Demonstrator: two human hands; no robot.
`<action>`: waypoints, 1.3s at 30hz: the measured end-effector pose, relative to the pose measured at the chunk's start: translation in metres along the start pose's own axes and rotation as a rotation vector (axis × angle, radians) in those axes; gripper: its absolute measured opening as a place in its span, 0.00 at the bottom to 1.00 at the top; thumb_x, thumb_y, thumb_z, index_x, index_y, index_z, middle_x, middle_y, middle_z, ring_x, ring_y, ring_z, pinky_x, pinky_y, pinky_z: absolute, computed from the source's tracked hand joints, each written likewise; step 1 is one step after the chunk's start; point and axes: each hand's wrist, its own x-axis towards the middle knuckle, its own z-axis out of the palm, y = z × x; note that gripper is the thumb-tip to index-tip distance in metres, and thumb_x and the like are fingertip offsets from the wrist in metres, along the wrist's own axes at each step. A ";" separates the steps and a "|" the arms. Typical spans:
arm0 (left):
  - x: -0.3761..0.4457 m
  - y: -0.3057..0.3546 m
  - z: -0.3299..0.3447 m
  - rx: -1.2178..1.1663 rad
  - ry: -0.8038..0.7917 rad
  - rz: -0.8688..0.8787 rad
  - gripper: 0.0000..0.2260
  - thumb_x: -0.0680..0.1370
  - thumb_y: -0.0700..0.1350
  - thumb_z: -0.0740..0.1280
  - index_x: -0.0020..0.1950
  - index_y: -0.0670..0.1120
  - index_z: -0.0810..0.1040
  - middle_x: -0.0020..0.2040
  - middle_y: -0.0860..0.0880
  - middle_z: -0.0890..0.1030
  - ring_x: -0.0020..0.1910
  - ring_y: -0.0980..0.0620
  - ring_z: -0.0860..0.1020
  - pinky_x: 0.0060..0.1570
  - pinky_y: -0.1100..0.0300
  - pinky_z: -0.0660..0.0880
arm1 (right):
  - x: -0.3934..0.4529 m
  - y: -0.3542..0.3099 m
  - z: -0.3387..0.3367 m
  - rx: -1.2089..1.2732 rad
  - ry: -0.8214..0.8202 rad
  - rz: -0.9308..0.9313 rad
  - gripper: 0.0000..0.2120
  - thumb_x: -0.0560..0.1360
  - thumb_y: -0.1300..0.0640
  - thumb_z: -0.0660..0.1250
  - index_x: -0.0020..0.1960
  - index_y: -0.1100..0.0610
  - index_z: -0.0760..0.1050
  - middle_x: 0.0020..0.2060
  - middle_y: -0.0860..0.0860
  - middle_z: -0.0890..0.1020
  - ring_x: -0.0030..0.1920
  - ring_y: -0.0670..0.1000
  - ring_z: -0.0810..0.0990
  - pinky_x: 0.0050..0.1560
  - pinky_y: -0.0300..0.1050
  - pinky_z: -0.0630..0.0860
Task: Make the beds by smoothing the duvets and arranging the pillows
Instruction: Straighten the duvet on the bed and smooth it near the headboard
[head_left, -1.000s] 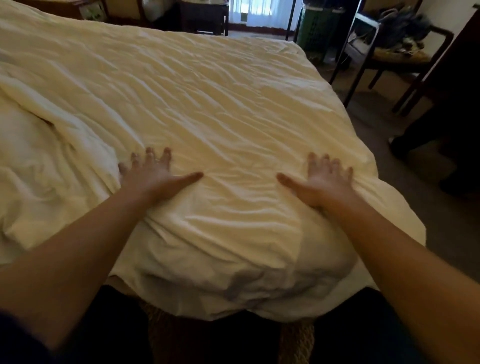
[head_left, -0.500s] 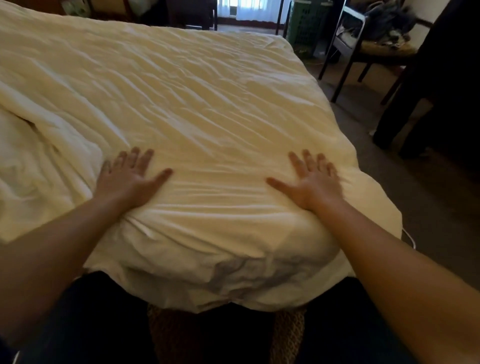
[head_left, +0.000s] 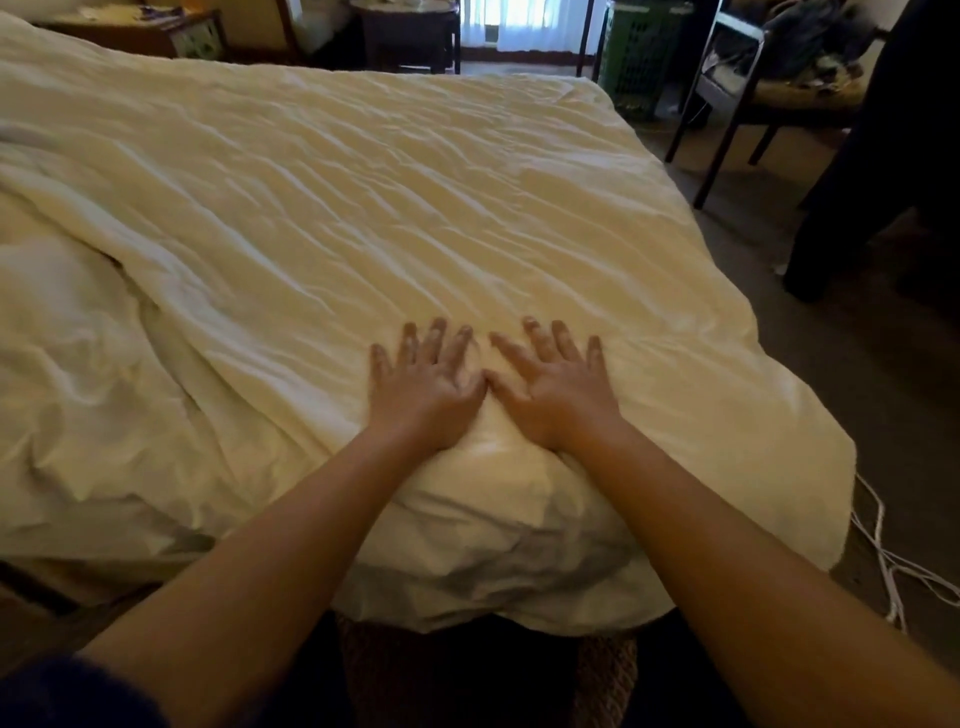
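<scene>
- The step in hand is, by my judgement, the smoothing of the duvet (head_left: 395, 208): it lies spread over the bed, its near corner draped over the bed's foot end just in front of the person.
- The left hand (head_left: 423, 387) rests flat on the duvet near that corner, fingers (head_left: 435, 338) straight and spread apart, holding nothing.
- The right hand (head_left: 553, 389) lies flat just beside it, fingers likewise straight and fanned, gripping nothing; the two thumbs touch or nearly touch, which I cannot tell for the blur.
- The duvet is far from flat: long ripples run across it beyond the hands, and a thick bunched fold (head_left: 104, 332) sits to the left of them.
- No pillow can be made out with certainty, so that part of the task looks not yet begun.
- The next move likely calls for pressing down and sweeping the palms apart or away over the ripples, then dealing with the bunched fold on the left.
- Against the earlier frames: the hands then lay wide apart on the duvet, one toward each side of the near corner; they have since come together at its middle.
- The view has also lifted, showing more of the far edge, the green basket (head_left: 636, 57) and the chair (head_left: 769, 88) beyond the duvet's far right corner.
</scene>
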 end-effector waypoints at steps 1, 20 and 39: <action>-0.003 -0.014 0.002 -0.003 0.031 0.004 0.34 0.79 0.72 0.45 0.83 0.62 0.45 0.85 0.56 0.44 0.83 0.46 0.43 0.78 0.36 0.42 | -0.002 0.004 0.004 -0.001 0.015 0.023 0.34 0.79 0.25 0.43 0.83 0.33 0.43 0.85 0.45 0.42 0.84 0.54 0.39 0.81 0.64 0.36; 0.007 0.041 -0.241 -0.401 -0.415 -0.135 0.33 0.78 0.58 0.71 0.81 0.55 0.63 0.77 0.44 0.71 0.73 0.43 0.72 0.69 0.49 0.72 | 0.012 -0.012 -0.260 0.447 -0.294 0.166 0.28 0.78 0.36 0.70 0.76 0.42 0.72 0.66 0.52 0.82 0.60 0.53 0.81 0.54 0.48 0.75; -0.232 0.033 -0.503 -0.902 -0.103 -0.264 0.20 0.80 0.53 0.70 0.71 0.56 0.74 0.60 0.53 0.80 0.50 0.57 0.79 0.47 0.59 0.76 | -0.198 -0.105 -0.492 0.737 -0.098 0.058 0.23 0.79 0.42 0.72 0.72 0.40 0.74 0.61 0.45 0.83 0.63 0.47 0.79 0.60 0.46 0.76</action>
